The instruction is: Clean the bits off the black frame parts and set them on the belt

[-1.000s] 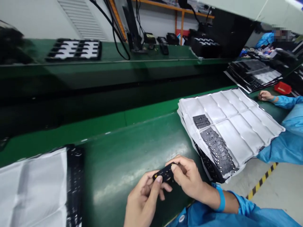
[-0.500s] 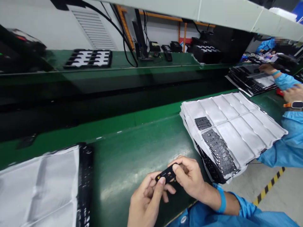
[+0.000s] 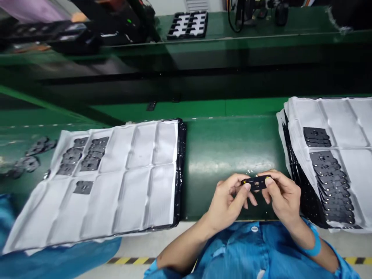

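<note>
Between my two hands, above the green bench (image 3: 215,155), is a small flat black plate (image 3: 257,183) with cut-out holes and yellow spots near its ends. My left hand (image 3: 229,197) pinches its left end between thumb and fingers. At the right end, my right hand (image 3: 280,193) grips it the same way. To my right, a white-lined tray stack (image 3: 345,116) carries overlapping rows of dark grey plates (image 3: 334,190). Another white-lined tray stack (image 3: 139,186) lies to my left, with several dark plates (image 3: 94,153) in its far-left pockets.
Loose dark parts (image 3: 30,159) lie on the bench at far left. A black tray with white inserts (image 3: 187,24) sits on the raised back shelf (image 3: 261,35). Blue fabric (image 3: 58,259) shows at lower left. A small dark piece (image 3: 151,106) lies by the back ledge.
My view has swung left and down, bringing the whole left tray stack into sight; the co-worker at right is out of view. Both hands still hold the black plate, now more level.
</note>
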`<state>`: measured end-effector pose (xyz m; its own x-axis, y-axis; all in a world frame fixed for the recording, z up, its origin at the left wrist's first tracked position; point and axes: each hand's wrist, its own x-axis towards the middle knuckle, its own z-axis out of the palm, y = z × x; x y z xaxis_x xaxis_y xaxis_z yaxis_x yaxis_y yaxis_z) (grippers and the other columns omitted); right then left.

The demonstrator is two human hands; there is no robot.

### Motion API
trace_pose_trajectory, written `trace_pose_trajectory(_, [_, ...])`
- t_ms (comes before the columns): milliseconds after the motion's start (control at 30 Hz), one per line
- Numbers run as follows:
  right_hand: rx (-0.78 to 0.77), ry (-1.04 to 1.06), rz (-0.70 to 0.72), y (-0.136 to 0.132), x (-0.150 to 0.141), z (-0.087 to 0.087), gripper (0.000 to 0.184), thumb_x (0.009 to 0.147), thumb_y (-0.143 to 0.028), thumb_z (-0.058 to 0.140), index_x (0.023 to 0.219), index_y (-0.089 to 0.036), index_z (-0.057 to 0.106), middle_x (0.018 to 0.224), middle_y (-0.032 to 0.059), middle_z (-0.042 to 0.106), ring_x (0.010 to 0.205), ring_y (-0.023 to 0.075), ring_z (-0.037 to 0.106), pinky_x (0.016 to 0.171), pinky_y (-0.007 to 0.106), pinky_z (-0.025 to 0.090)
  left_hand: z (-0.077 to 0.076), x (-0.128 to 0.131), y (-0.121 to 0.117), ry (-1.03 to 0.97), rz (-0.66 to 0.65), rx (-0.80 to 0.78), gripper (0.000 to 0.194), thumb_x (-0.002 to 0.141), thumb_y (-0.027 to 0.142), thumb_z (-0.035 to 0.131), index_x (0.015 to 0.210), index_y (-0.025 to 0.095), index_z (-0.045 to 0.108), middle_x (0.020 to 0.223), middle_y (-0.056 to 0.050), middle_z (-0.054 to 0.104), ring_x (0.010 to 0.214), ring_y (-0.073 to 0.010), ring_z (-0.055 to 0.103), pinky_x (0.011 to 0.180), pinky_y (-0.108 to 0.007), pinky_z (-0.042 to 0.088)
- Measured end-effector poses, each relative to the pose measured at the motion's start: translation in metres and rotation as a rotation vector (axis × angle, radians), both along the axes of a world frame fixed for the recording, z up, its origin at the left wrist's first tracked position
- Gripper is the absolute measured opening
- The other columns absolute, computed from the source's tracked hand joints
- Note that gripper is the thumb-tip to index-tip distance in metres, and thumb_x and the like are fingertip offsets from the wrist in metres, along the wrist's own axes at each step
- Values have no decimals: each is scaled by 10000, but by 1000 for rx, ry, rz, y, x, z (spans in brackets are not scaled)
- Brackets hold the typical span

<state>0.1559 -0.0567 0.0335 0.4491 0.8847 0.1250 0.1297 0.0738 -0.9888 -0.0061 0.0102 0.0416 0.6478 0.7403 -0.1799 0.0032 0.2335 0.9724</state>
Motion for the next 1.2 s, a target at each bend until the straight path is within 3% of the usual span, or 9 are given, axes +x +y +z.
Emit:
trace_pose_trajectory(267, [5, 17, 1, 2, 3, 0, 232, 1072, -323, 659, 969, -188, 816, 746, 2, 707, 368, 67, 541, 364, 196, 413, -2, -4, 5, 49, -31, 56, 381, 1099, 476, 589, 1172, 120, 702, 681, -51, 731, 542, -120, 652, 530, -202, 506])
trace_pose_trajectory(467, [-59, 38, -70, -1, 4, -11, 295, 1030, -401, 710, 853, -180, 790, 627, -12, 632, 401, 73, 443, 378, 204, 347, -3, -1, 3, 51, -49, 135, 362, 1109, 431, 567, 1198, 122, 733, 652, -20, 687, 531, -101, 605, 532, -197, 469])
trace_pose_trajectory(633, [-167, 185, -49, -5, 1, -16, 291, 1043, -436, 712, 949, -175, 800, 515, -57, 531, 370, 82, 447, 374, 191, 347, -3, 0, 2, -14, -34, -76, 391, 1079, 486, 615, 1170, 109, 669, 665, -28, 701, 542, -110, 623, 554, -209, 492])
trace_pose_trajectory(767, [-207, 141, -14, -9, -2, -9, 275, 1055, -428, 712, 1012, -176, 814, 542, -42, 590, 392, 99, 540, 402, 198, 435, -3, 2, 3, -43, 17, -197, 361, 1034, 492, 669, 1078, 135, 641, 677, -24, 697, 557, -118, 642, 571, -220, 508])
trace_pose_trajectory(933, [-133, 16, -37, -11, -4, -4, 187, 1039, -364, 735, 1015, -199, 820, 701, -6, 688, 420, 96, 576, 398, 212, 462, -9, 6, 4, -80, 61, -240, 370, 1019, 518, 665, 994, 150, 641, 629, -1, 666, 508, -100, 598, 529, -208, 471])
trace_pose_trajectory(1200, [-114, -10, -17, -14, -4, -10, 129, 1055, -292, 708, 1037, -214, 809, 722, -15, 668, 439, 92, 570, 407, 219, 451, -12, 3, 3, -140, 34, -251, 503, 1012, 621, 675, 1069, 122, 696, 663, -24, 705, 525, -105, 617, 547, -219, 491])
